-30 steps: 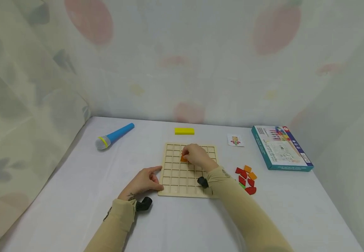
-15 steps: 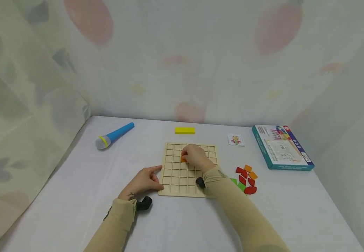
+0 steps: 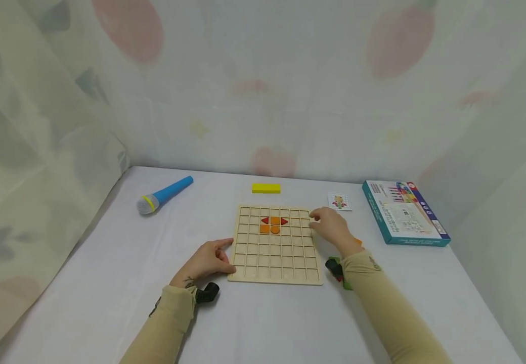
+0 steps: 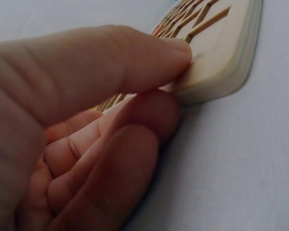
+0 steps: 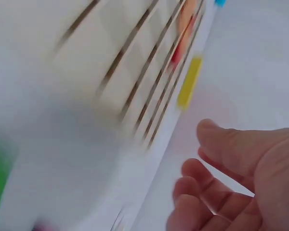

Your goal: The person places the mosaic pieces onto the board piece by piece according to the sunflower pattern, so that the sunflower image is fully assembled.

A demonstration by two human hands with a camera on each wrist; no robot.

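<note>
One sleeve (image 3: 392, 306) partly hides loose pieces (image 3: 347, 284) beside the board (image 3: 287, 262).

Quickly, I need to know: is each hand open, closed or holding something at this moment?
Left hand: holding the wooden board at its edge.
Right hand: open, fingers loosely bent, holding nothing.

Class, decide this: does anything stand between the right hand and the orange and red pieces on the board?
Nothing visible does: in the head view, only bare squares of the board lie between the right hand and the nearest red piece.
</note>
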